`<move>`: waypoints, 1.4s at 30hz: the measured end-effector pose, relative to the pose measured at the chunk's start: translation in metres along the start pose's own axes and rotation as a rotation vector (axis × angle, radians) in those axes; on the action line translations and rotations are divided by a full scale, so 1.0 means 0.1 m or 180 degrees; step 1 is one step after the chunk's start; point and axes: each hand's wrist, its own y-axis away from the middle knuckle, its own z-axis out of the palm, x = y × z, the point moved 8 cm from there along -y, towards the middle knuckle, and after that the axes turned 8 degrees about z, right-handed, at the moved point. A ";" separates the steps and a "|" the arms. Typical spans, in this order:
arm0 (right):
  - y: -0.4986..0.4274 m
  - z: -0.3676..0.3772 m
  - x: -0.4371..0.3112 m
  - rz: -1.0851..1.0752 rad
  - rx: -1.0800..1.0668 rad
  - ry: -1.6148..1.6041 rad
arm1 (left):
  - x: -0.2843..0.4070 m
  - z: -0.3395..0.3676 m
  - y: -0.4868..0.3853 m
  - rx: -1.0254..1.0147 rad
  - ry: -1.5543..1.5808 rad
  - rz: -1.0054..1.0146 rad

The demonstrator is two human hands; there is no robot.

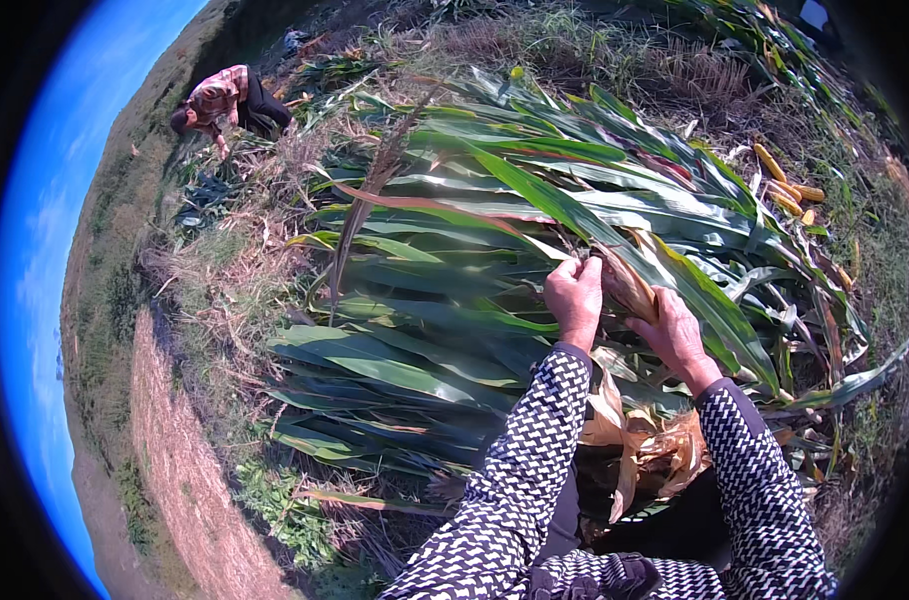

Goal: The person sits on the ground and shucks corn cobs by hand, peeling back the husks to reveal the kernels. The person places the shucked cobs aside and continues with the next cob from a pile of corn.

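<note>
A corn ear in its dry husk lies slanted between my two hands. My left hand pinches the silk end of the husk between thumb and fingers. Around the thicker lower end, my right hand is closed. Whether the ear is still joined to its stalk cannot be seen. Beneath both hands spreads a thick layer of cut corn stalks with long green leaves. Loose dry husks lie between my forearms, close to my legs.
Several husked yellow corn cobs rest on the grass to the right. A person in a checked shirt bends over more stalks at the upper left. A bare strip of straw-coloured ground runs along the left. A dry tassel sticks up from the pile.
</note>
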 end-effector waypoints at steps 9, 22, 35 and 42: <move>-0.22 -0.54 -0.41 -0.0539 0.0941 -0.1413 | 0.24 0.35 0.36 -0.0782 0.1615 -0.1363; -0.32 -0.39 -0.34 0.0169 0.1608 -0.1763 | 0.08 0.44 0.44 -0.1260 0.1389 -0.1745; -0.50 -0.04 0.61 0.1433 0.0619 -0.6255 | -0.59 0.50 0.31 -0.0280 0.2394 -0.2591; 0.04 -0.87 2.32 0.2513 0.2487 -0.6309 | -0.44 0.39 0.42 0.0221 0.2601 -0.2508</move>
